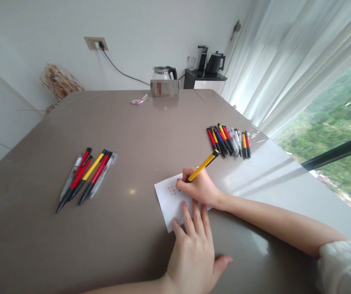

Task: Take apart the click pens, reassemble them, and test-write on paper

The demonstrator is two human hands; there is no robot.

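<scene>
head view: the right hand (202, 190) has its fingers curled shut around a yellow pen (203, 166) with black ends. the pen leans, with its top up and away to the right and its writing end down by the white paper (163, 200). the fingers hide most of that end, so i cannot tell if it touches the paper. small marks (173, 190) sit on the paper just beside the hand; they are too tiny to read.

the left hand (193, 253) lies palm down with its fingers spread a little. it grips nothing. its fingertips rest on the near part of the paper, and its thumb sticks out to the right over the shiny brown table (138, 143).

well to the left of the paper is a loose row of red, yellow and see-through pens (99, 179). past the right hand, near the table's right edge, is a bigger pile of pens (224, 136), some red, yellow, blue and see-through.

at the far end of the table stands a blurred box (165, 90), with a glass pot (159, 73) behind it. a black kettle (215, 63) sits near the white curtain (273, 53), and green trees (331, 106) show outside.
</scene>
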